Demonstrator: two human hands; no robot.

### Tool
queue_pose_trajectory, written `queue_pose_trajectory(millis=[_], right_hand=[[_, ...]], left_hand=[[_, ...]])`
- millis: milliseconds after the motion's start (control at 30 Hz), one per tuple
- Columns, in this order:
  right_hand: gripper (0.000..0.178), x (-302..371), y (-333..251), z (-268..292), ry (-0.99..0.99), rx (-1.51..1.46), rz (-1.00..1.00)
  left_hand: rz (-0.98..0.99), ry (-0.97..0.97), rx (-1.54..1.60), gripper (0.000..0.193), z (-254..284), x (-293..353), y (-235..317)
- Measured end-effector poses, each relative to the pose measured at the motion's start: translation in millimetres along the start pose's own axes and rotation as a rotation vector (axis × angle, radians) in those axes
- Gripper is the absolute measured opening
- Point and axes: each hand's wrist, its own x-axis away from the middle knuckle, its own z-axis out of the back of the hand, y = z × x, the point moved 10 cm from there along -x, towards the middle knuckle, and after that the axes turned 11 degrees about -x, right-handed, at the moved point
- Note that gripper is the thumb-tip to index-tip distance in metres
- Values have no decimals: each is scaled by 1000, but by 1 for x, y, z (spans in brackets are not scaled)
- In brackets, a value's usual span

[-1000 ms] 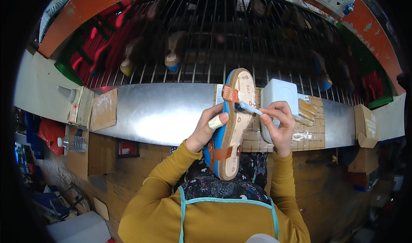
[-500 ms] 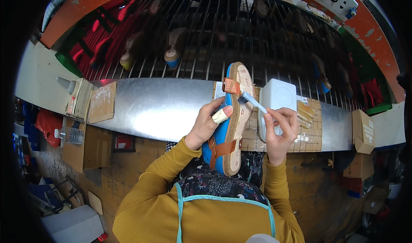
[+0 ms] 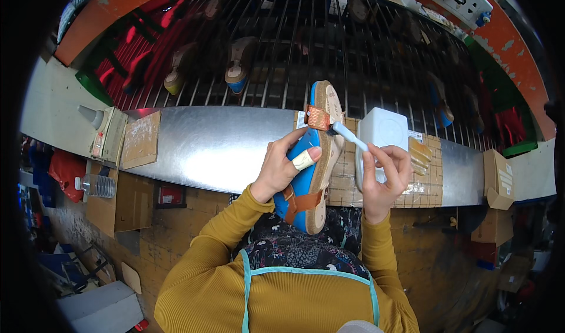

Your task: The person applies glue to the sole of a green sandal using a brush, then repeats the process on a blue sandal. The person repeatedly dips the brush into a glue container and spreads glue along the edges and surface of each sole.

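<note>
My left hand (image 3: 281,167), its thumb wrapped in pale tape, grips a sandal (image 3: 321,171) by its middle, toe pointing away from me. A blue shoe last (image 3: 302,180) fills the sandal, and its cork-edged, pale underside is turned to the right. Two brown straps run across it, the front strap (image 3: 318,119) and the rear strap (image 3: 306,202). Pinched in my right hand (image 3: 385,180) is a small brush (image 3: 351,136) with a light blue handle. Its dark tip meets the sole beside the front strap's end and is partly hidden. A white plastic container (image 3: 384,127) stands behind my right hand.
Beyond the metal ledge (image 3: 200,145) lies a rack of metal bars (image 3: 276,56) carrying several sandals, with red glow at its sides. Cardboard (image 3: 421,186) covers the ledge under the container. A cardboard box (image 3: 499,180) stands right; a clear bottle (image 3: 97,185) lies left.
The sandal has rolled a little, showing less of its underside, and shifted slightly up and left. The brush tip has moved up, closer to the front strap's end.
</note>
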Motion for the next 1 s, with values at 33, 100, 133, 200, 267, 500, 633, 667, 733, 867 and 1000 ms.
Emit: queue_pose_trajectory(millis=[33,100,133,200,267,500,633,667,733,867,1000], right_hand=[[19,-1,6,-2,-11,-57,-34],[19,-2,16,-8,-38,-198,-96],[18,-3,21,-12,-54,-282,-126],[18,-2,27,-17,-83,-363,-132],[19,-2,27,-18,-105,-359,-81],[19,8,32,-19,-92,-364,-71],[21,15,32,-15,-70,-303,-34],[22,16,32,-14,-66,-270,-15],[23,18,30,-11,-54,-239,19],[26,19,18,-8,-63,-150,92],[27,26,16,-7,-57,-122,107]], left_hand=[[14,-22,33,75,-1,0,-1],[48,-88,93,75,-6,-1,-2],[69,-134,120,76,-8,-2,-3],[110,-195,170,77,-13,-1,0],[147,-229,216,76,-16,0,6],[215,-280,375,77,-27,2,0],[275,-295,450,80,-37,4,-9],[290,-290,463,80,-38,4,-13],[298,-292,469,79,-39,2,-12],[295,-273,497,76,-37,-2,-12],[306,-267,525,75,-37,-6,-13]])
